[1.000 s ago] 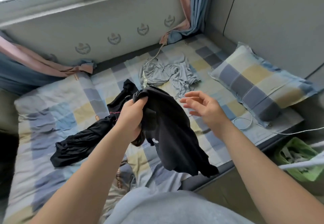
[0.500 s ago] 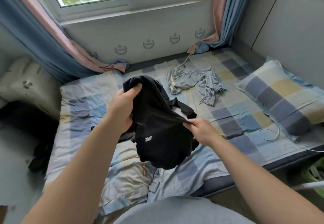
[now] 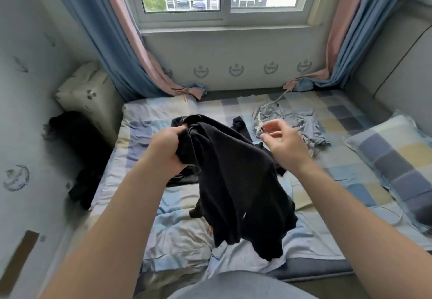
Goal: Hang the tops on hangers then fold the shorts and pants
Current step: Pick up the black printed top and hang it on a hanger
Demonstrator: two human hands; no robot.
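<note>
A black garment [image 3: 238,181] hangs above the bed, bunched at its top edge in the grip of my left hand [image 3: 169,150]. It drapes down to the bedsheet and bears a small white mark low on the cloth. My right hand [image 3: 281,145] hovers just right of the garment with fingers loosely spread, holding nothing. Behind the hands, another dark garment [image 3: 240,127] lies partly hidden on the bed. A crumpled grey garment [image 3: 294,121] with a pale drawstring lies further back right.
The bed [image 3: 163,228] has a checked blue, yellow and white sheet. A checked pillow [image 3: 395,158] lies at the right. Curtains [image 3: 112,41] frame the window at the back. A dark heap [image 3: 79,149] sits off the bed's left side near a pale cushion [image 3: 86,93].
My right hand has let go of the black garment's edge and lifted away to the right. The camera has tilted up, showing more window. My left hand keeps its grip.
</note>
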